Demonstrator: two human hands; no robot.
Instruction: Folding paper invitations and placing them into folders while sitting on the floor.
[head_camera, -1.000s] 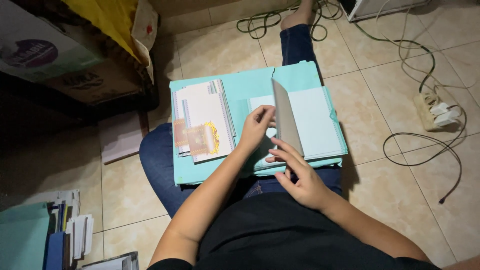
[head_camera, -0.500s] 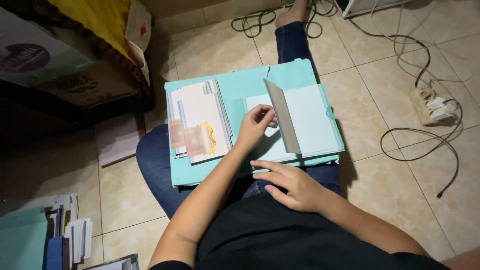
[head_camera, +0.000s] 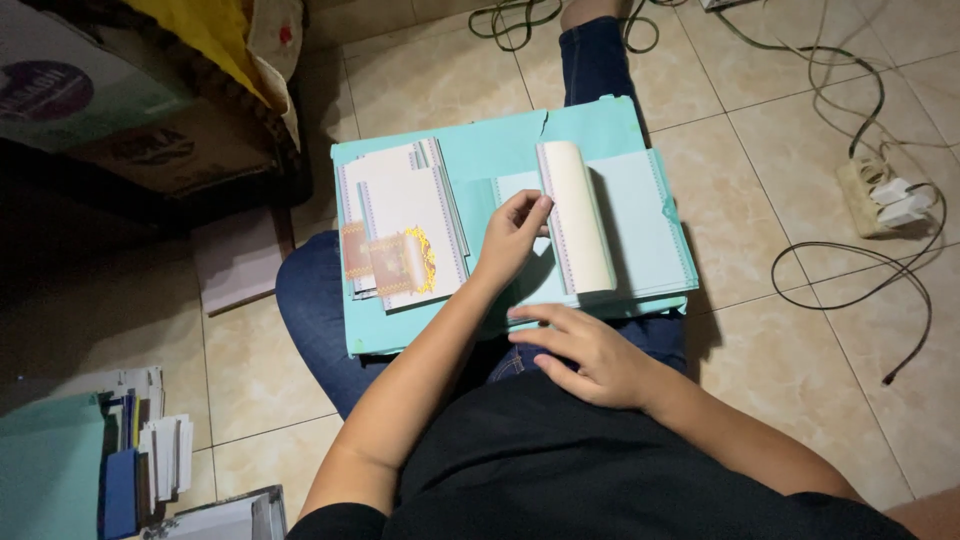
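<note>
A teal folder (head_camera: 500, 150) lies across my lap like a board. On its right half sits a stack of pale teal cards (head_camera: 640, 225). The top card's cream flap (head_camera: 580, 215) stands curled up from its fold. My left hand (head_camera: 512, 240) pinches that flap's left edge with the fingertips. My right hand (head_camera: 585, 352) rests at the folder's near edge over my lap, fingers spread, holding nothing. On the folder's left half lies a stack of folded white cards (head_camera: 400, 220) with a gold and brown ornament on the front.
A dark cupboard with a cardboard box (head_camera: 110, 110) stands at the left. More folders and card piles (head_camera: 120, 465) lie on the tiled floor at the lower left. A power strip (head_camera: 885, 195) and loose cables lie on the right.
My right hand has left the card and drawn back toward my body. The flap has curled further over to the right while my left hand keeps hold of its edge.
</note>
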